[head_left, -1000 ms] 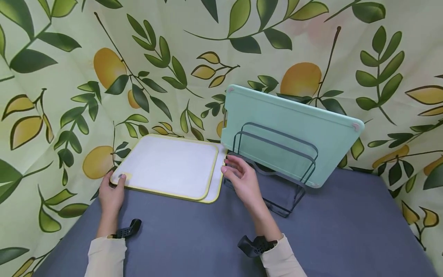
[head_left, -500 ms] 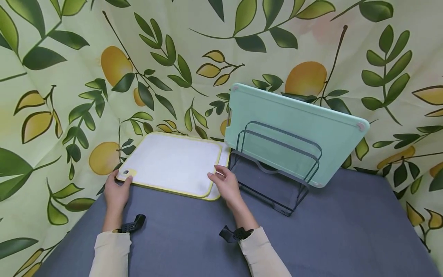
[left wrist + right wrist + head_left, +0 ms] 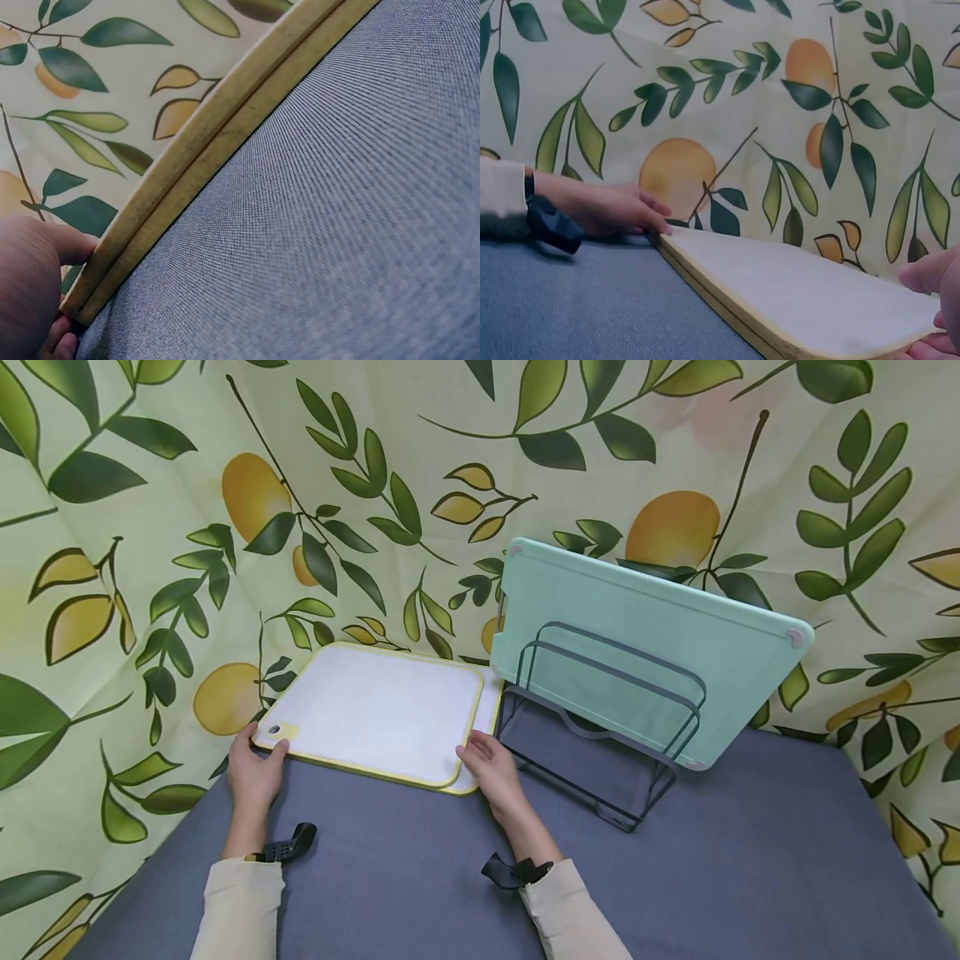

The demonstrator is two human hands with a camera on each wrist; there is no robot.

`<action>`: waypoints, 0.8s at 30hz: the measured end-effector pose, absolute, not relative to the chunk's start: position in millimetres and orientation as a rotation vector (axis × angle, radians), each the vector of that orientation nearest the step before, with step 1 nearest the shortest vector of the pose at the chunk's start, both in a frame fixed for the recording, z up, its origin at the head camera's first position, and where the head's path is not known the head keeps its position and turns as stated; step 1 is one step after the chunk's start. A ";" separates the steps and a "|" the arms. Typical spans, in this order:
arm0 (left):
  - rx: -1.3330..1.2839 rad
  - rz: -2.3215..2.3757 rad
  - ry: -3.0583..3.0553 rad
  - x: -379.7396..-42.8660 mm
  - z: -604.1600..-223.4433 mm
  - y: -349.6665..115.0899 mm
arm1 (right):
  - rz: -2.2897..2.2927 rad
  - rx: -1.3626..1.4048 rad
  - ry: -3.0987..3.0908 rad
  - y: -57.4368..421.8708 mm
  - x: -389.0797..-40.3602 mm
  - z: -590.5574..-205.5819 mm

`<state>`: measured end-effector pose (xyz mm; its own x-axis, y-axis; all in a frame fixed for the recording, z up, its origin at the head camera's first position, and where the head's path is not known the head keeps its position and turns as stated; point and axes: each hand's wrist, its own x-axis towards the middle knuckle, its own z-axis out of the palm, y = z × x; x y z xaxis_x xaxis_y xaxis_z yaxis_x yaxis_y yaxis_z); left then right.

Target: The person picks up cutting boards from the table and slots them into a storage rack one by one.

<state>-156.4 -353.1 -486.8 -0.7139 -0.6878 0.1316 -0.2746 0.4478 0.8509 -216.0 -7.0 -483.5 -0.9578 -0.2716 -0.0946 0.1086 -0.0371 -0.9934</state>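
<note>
Two white cutting boards with yellow edges lie stacked on the table, the upper cutting board (image 3: pixel 375 710) shifted left over the lower cutting board (image 3: pixel 489 693). My left hand (image 3: pixel 255 770) grips the stack's front left corner beside the hole. In the left wrist view, the thumb (image 3: pixel 75 246) lies at the upper edge and fingertips (image 3: pixel 64 341) curl below the lower one. My right hand (image 3: pixel 492 770) holds the front right side. In the right wrist view its thumb (image 3: pixel 926 274) is above the white surface, with fingers (image 3: pixel 930 349) at the edge underneath.
A black wire rack (image 3: pixel 585 760) stands right of the stack, close to my right hand. A mint green cutting board (image 3: pixel 637 643) leans upright in its back slot. Behind hangs a leaf-and-fruit patterned cloth (image 3: pixel 420 468); a blue-grey cloth covers the table (image 3: pixel 390 877).
My right hand has moved left from beside the rack to the boards' right edge and taken hold there. My left hand stays at its corner. The head view has shifted slightly.
</note>
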 end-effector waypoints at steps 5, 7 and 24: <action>0.822 -1.192 -2.258 -158.6 -484.4 -350.4 | -2.090 -0.159 1.963 -6.3 -216.6 -483.8; 0.831 -1.201 -2.253 -159.2 -484.0 -349.7 | -2.087 -0.156 1.973 -6.8 -216.6 -483.3; 0.882 -1.201 -2.089 -160.0 -483.3 -345.4 | -2.065 -0.089 2.103 -13.1 -211.0 -484.4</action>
